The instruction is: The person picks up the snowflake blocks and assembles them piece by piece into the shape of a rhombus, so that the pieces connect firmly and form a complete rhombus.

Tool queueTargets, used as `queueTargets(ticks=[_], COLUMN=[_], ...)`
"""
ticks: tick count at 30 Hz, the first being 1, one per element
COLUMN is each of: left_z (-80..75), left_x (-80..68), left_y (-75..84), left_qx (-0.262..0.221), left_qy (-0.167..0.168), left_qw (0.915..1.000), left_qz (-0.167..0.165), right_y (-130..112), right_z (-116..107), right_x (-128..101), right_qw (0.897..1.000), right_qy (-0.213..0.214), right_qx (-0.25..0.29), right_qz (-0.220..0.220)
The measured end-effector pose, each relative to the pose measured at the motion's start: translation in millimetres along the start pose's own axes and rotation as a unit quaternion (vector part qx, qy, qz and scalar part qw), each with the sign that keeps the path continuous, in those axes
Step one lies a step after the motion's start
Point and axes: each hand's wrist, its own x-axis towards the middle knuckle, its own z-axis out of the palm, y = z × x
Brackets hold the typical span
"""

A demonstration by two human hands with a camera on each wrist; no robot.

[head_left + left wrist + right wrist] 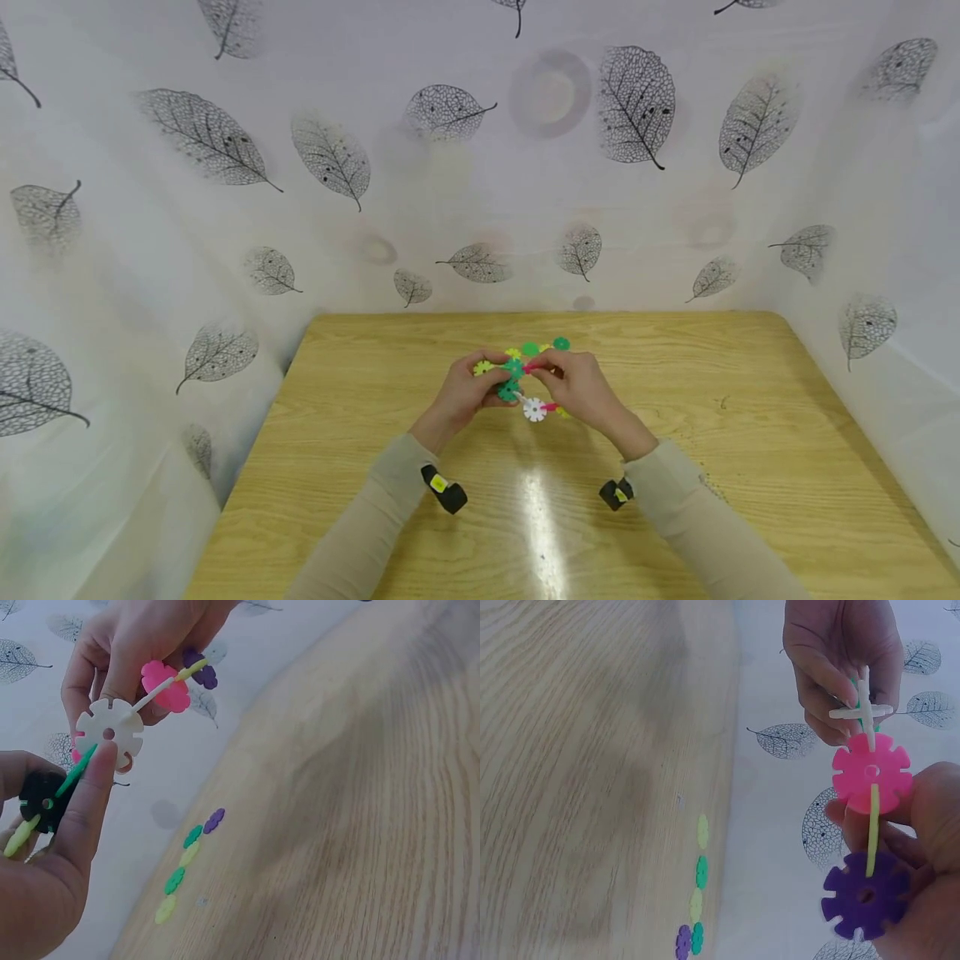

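Note:
My left hand [468, 387] grips a linked cluster of slotted plastic discs, with a green disc [509, 390] between its fingers. A yellow disc [483, 367] juts from the cluster's left side. Opposite, my right hand [585, 387] pinches a pink disc [529, 367] against the green part. Below the fingers hangs a white disc [535, 409], joined edgewise to another disc. In the right wrist view, a chain of a pink disc [885, 755], a yellow disc [873, 832] and a purple disc [885, 889] trails from the white piece [844, 714]. Fingers hide some joints.
Behind the hands, a row of loose discs lies on the wooden table [750, 467], including a green disc [174, 880], a yellow disc [166, 909] and a purple disc [214, 820]. A leaf-patterned curtain [480, 192] encloses the table's back and sides.

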Motion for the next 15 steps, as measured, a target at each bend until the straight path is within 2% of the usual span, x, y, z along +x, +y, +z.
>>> queueTargets(ticks=[6, 15], left_z=[-0.9, -7.1], left_x=[-0.3, -1.0], left_y=[-1.1, 1.1], left_qx=[0.006, 0.018], left_qy=[-0.006, -0.048], left_qw=[1.0000, 0.9986], left_qz=[0.001, -0.013], right_y=[0.7, -3.3], right_z=[0.8, -4.7], right_x=[0.8, 4.2], right_qw=[1.000, 1.000], right_qy=[-0.003, -0.007], right_qx=[-0.013, 0.013], right_qz=[-0.021, -0.003])
